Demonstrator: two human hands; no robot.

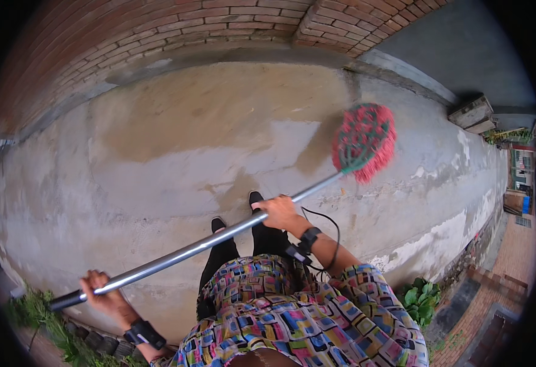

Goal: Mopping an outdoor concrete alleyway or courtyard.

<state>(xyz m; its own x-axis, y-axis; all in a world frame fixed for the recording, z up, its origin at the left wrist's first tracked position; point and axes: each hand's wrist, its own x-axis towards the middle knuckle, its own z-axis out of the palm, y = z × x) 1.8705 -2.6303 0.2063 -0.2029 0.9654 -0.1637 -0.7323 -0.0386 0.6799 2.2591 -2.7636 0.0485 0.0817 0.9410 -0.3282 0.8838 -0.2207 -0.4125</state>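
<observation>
A long metal mop handle (pixel 190 250) runs slantwise across my body. Its black-gripped end is at the lower left, and my left hand (pixel 103 291) is closed around the handle just beside that grip. Farther along the shaft, my right hand (pixel 276 212) holds it near the middle, above my feet. At the upper right end is a flat mop head (pixel 364 137) with a green plastic frame and red-pink fringe, slightly blurred, over the concrete ground. Black straps are on both wrists, and a black cable loops by the right one.
A brick wall (pixel 231 23) borders the far side of the concrete ground (pixel 158 183), which has damp brown patches. A wooden box (pixel 472 113) stands at the right. Leafy plants (pixel 420 299) grow lower right, and more greenery (pixel 52 321) lower left.
</observation>
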